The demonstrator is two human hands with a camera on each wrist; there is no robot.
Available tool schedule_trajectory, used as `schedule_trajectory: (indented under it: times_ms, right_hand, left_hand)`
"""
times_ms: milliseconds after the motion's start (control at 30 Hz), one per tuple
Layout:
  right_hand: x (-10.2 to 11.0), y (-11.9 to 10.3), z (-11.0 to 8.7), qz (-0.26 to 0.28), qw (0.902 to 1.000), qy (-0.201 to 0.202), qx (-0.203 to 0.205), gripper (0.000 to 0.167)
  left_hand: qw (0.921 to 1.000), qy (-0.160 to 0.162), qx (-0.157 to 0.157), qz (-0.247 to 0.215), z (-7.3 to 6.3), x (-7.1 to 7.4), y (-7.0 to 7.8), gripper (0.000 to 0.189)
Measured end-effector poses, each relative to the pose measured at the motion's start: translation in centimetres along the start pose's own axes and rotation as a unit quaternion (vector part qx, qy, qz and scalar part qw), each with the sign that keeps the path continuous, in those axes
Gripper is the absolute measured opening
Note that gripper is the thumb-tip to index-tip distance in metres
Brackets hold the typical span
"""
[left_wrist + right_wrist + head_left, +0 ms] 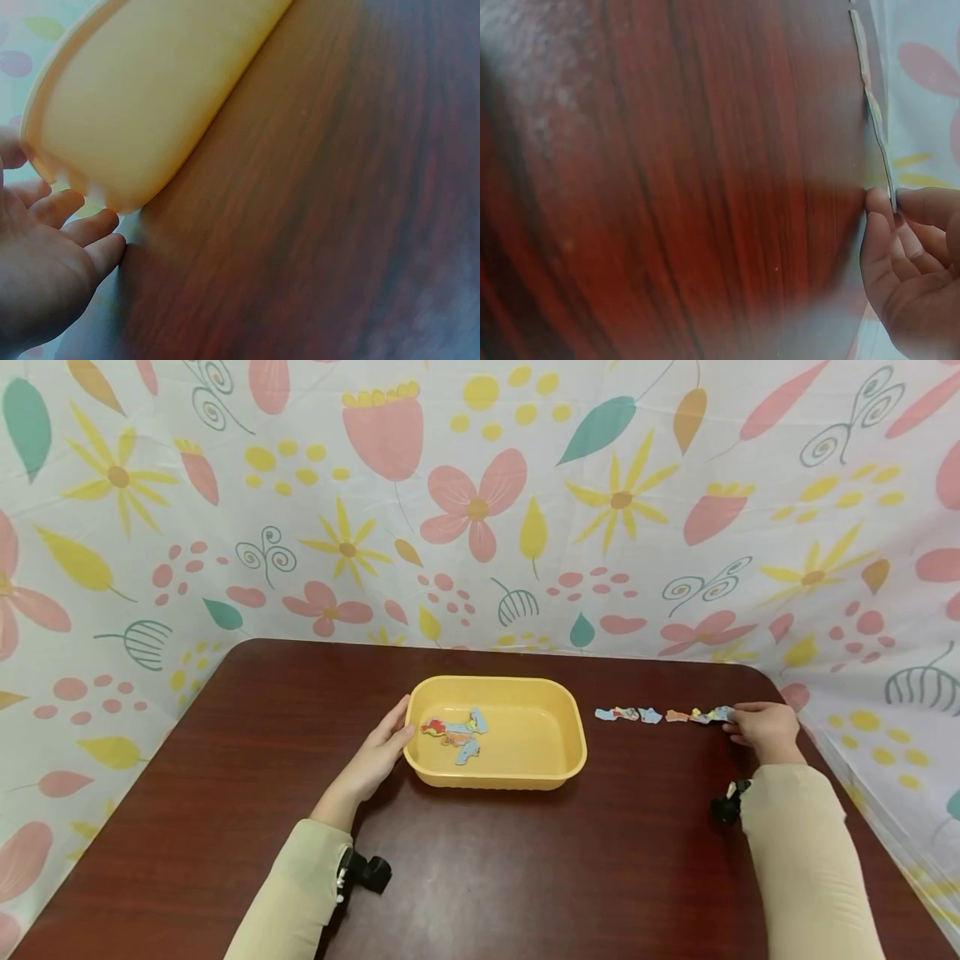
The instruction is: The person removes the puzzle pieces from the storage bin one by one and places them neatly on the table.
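Observation:
A yellow plastic basin (525,735) stands near the back middle of the table. My left hand (382,747) holds its left end, with the thumb at the rim and the fingers against the outer wall (135,97). Several colourful puzzle pieces (453,739) lie together in the basin's left part. To its right, more pieces (628,714) form a row across the table. At that row's right end, my right hand (765,727) pinches a light-blue puzzle piece (722,713). In the right wrist view, the piece (890,180) shows edge-on between thumb and fingers.
The dark brown wooden table (480,868) has a glossy top. A white cloth (480,602) printed with flowers and leaves hangs behind it and along the sides. Small black cameras (367,870) are strapped to both wrists.

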State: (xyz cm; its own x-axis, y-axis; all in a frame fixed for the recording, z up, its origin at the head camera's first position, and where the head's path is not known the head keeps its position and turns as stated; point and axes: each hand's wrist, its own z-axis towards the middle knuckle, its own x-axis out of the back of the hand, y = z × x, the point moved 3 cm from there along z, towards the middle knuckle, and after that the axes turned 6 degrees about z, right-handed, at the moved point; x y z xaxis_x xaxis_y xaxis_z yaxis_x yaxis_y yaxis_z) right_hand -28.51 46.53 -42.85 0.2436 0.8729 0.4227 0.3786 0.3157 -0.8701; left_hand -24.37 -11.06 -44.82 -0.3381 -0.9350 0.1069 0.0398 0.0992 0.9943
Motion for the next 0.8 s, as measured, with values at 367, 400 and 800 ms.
schedule_trajectory:
  times_ms: [367, 400, 800]
  right_hand:
    - [-0.75, -0.58, -0.07, -0.009, 0.9998, 0.010, 0.011, 0.048]
    - [-0.79, -0.55, -0.07, -0.011, 0.9998, 0.011, 0.010, 0.048]
    - [-0.90, -0.45, -0.24, -0.024, 0.9996, 0.015, 0.007, 0.049]
  left_hand:
    - [0.9999, 0.000, 0.000, -0.012, 0.12, 0.06, -0.07, 0.058]
    - [0.9999, -0.001, 0.000, -0.011, 0.11, 0.06, -0.09, 0.058]
    - [0.9999, -0.002, 0.001, -0.011, 0.19, 0.02, -0.24, 0.058]
